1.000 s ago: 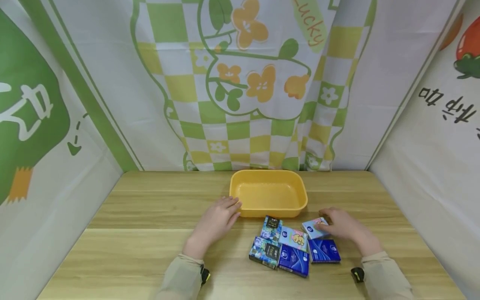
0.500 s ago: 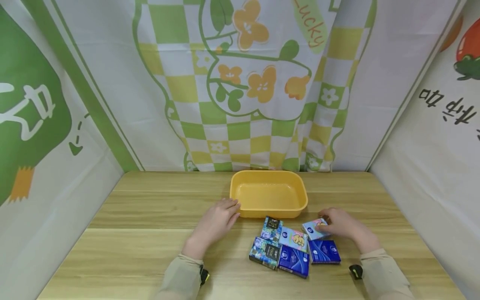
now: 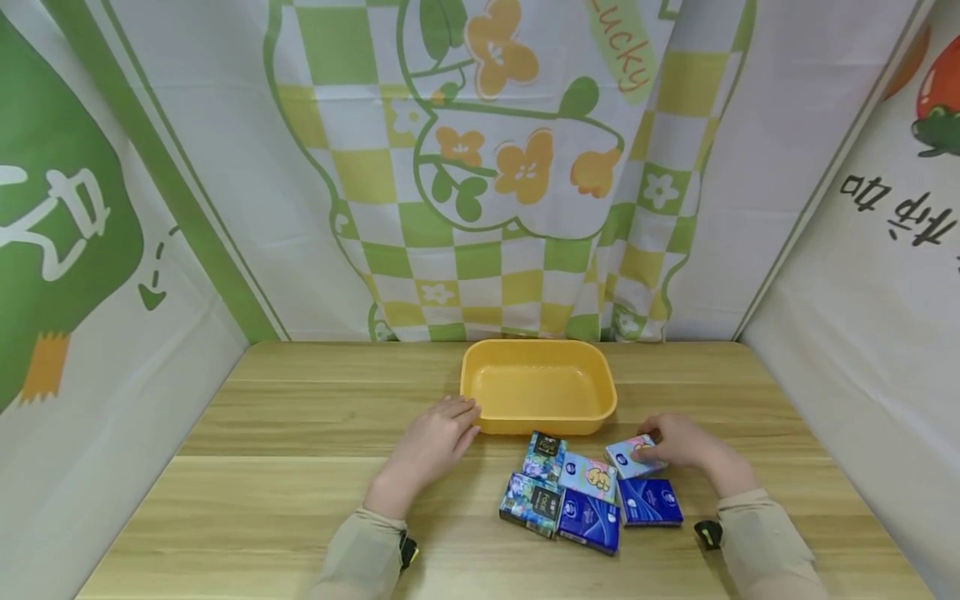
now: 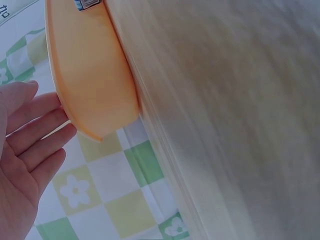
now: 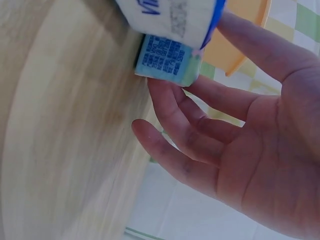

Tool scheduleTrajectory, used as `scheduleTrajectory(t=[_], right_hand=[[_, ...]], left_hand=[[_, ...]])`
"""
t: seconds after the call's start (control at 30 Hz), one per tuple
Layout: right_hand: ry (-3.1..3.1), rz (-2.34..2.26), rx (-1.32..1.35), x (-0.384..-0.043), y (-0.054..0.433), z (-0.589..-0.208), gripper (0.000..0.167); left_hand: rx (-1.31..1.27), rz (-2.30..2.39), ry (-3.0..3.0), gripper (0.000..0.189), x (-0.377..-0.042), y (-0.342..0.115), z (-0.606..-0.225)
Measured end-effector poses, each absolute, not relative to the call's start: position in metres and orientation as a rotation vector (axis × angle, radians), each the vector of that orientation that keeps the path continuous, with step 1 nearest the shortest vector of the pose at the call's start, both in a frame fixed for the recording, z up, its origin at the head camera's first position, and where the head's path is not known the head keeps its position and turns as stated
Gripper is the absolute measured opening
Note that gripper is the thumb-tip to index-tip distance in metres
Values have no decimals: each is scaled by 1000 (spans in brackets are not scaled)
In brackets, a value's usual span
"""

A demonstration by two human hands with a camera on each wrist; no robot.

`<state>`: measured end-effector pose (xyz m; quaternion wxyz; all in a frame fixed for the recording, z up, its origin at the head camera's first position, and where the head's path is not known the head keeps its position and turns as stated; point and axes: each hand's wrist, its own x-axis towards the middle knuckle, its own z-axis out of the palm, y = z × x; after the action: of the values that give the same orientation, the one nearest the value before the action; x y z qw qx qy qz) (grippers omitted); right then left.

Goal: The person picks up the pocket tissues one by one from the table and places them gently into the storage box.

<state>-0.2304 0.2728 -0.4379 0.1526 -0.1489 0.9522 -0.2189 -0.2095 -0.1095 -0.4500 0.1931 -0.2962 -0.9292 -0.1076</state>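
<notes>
My left hand (image 3: pixel 437 439) lies at the left front corner of a yellow plastic basin (image 3: pixel 540 427), its fairly straight fingers touching the rim (image 4: pixel 59 95). With my right hand (image 3: pixel 686 443) I hold a light blue pocket tissue pack (image 3: pixel 628 457) with a cartoon print, thumb over its top and fingers bent at its far edge. In the right wrist view those fingers (image 5: pixel 170 107) reach the end of that light blue pack (image 5: pixel 167 60). Just in front of it lies a dark blue tissue pack (image 3: pixel 651 502).
Left of the held pack lie another cartoon tissue pack (image 3: pixel 588 477), a second dark blue one (image 3: pixel 588 521) and two floral black-labelled ones, a rear pack (image 3: pixel 544 457) and a front pack (image 3: pixel 530 503). All rest on the wooden table (image 3: pixel 300 500); a checked curtain (image 3: pixel 487 275) hangs behind.
My right wrist and sleeve have shifted slightly left, the hand staying at the light blue tissue pack. The left hand and the basin look unchanged.
</notes>
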Motion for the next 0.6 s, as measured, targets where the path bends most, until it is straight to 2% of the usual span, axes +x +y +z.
scheduleTrajectory(t=[0.6], right_hand=[[2705, -671, -217, -234, 274, -440, 58]], left_hand=[[-824, -303, -2626, 31, -208, -108, -450]])
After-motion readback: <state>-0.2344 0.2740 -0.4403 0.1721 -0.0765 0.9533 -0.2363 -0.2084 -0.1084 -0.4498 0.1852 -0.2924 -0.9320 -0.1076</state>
